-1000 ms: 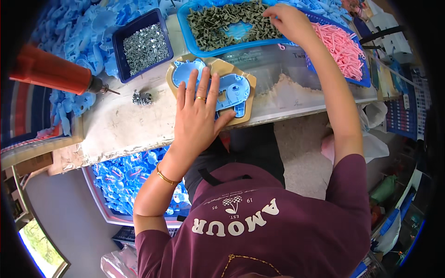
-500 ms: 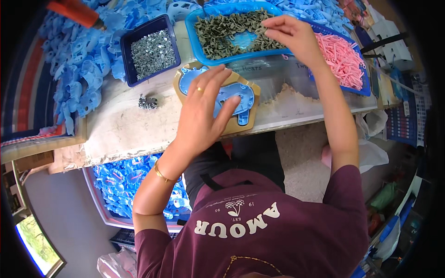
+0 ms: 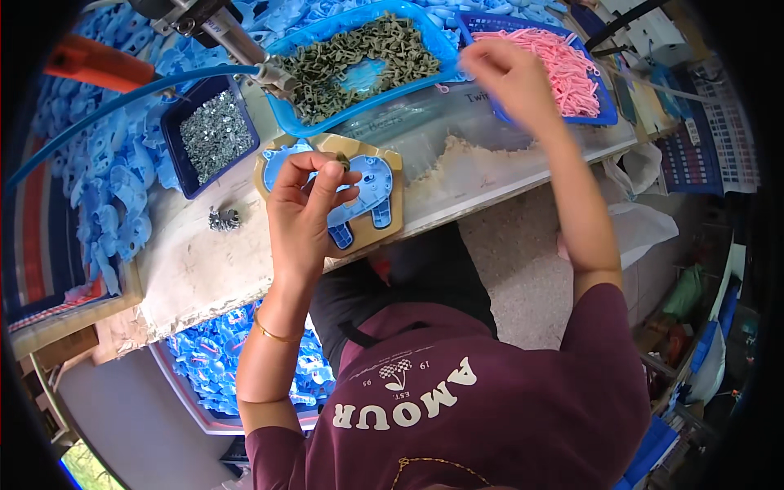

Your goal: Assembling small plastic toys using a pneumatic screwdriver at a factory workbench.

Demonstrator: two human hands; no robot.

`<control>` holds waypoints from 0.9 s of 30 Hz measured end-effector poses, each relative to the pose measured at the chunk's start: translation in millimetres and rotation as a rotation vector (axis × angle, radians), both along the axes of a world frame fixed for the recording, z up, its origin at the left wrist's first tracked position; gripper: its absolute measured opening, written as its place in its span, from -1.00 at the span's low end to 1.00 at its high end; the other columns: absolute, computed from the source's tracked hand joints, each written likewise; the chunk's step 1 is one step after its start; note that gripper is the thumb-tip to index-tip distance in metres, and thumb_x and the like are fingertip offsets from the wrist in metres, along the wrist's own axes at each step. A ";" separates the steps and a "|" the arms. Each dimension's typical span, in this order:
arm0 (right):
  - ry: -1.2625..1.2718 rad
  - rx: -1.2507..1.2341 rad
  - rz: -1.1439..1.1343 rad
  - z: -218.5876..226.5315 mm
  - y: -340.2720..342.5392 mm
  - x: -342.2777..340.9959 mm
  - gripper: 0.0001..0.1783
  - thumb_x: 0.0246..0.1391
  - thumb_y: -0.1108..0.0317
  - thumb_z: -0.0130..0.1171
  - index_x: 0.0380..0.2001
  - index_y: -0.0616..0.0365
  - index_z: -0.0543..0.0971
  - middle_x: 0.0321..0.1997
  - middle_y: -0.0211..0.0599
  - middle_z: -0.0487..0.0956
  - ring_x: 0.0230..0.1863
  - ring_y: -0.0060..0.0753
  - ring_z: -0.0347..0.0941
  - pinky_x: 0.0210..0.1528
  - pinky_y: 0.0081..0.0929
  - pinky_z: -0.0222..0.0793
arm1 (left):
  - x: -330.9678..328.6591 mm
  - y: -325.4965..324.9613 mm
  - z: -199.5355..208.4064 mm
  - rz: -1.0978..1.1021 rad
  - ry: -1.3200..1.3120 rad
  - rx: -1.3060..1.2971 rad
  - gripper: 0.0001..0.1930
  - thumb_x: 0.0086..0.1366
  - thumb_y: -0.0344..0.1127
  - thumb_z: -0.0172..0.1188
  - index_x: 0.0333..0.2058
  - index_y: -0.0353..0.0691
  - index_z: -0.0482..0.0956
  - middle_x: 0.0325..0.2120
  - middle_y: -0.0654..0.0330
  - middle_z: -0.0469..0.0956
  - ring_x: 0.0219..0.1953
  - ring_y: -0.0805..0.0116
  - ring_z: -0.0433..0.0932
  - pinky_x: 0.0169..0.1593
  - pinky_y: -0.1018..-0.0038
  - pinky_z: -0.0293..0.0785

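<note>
At centre frame, the left hand (image 3: 304, 214) pinches a small olive-green plastic piece (image 3: 343, 162) between thumb and fingertips, just above a flat blue plastic part (image 3: 371, 189) seated on a tan wooden jig (image 3: 390, 229). Toward upper right, the right hand (image 3: 513, 76) hangs with fingers curled, whether grasping anything cannot be told, between a blue tray of olive pieces (image 3: 359, 59) and a blue tray of pink pieces (image 3: 563, 61). A dark bin of silver screws (image 3: 208, 135) sits upper left.

Both hands raised, fingers pinched

Ahead of the hands: three blue trays (image 3: 285, 122), one dark navy bin (image 3: 173, 155), one wooden jig (image 3: 394, 196).
</note>
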State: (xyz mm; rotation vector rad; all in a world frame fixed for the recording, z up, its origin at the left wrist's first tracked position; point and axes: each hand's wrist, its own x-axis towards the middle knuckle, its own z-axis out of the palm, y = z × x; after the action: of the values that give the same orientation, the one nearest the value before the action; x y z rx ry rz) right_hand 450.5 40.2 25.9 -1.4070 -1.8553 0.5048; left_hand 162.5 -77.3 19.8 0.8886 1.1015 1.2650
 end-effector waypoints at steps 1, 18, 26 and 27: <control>-0.039 0.134 -0.062 -18.9 30.2 44.8 -0.79 0.19 0.30 0.28 -0.20 0.20 0.68 -0.33 -0.31 0.71 -0.32 -0.43 0.63 -0.25 -0.47 0.49 | 3.6 -0.5 2.4 -0.008 0.019 0.009 -0.84 0.43 -0.29 0.23 -0.18 -0.24 0.50 -0.32 0.27 0.58 -0.28 0.47 0.62 -0.16 0.49 0.64; 0.330 -0.352 0.336 24.2 -0.4 -2.6 -0.65 0.44 0.19 -0.03 -0.03 0.22 0.60 -0.24 -0.30 0.68 -0.19 -0.49 0.66 -0.22 -0.60 0.54 | -32.0 8.4 0.8 -0.126 0.273 0.004 -0.80 0.42 -0.28 0.24 -0.22 -0.34 0.63 -0.44 0.24 0.65 -0.40 0.53 0.62 -0.32 0.60 0.52; 0.286 -0.641 0.751 28.2 -65.4 -100.5 -0.87 0.25 0.50 0.19 -0.14 0.23 0.53 -0.29 -0.35 0.63 -0.31 -0.58 0.60 -0.32 -0.60 0.47 | -40.0 12.6 5.5 -0.216 0.385 0.005 -0.74 0.42 -0.25 0.24 -0.24 -0.40 0.64 -0.45 0.17 0.69 -0.40 0.52 0.65 -0.29 0.58 0.57; 0.293 -0.591 0.740 27.5 -66.5 -104.7 -0.86 0.20 0.55 0.23 -0.19 0.23 0.50 -0.32 -0.38 0.61 -0.35 -0.61 0.58 -0.34 -0.60 0.45 | -40.5 11.4 7.1 -0.232 0.384 0.008 -0.74 0.41 -0.25 0.25 -0.25 -0.41 0.64 -0.45 0.17 0.68 -0.39 0.52 0.65 -0.29 0.57 0.58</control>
State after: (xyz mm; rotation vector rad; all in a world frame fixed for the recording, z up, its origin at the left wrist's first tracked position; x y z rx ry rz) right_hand 345.8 -26.4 53.5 -0.8460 -2.0196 1.6383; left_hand 122.0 -65.9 26.9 1.2619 1.2484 0.9291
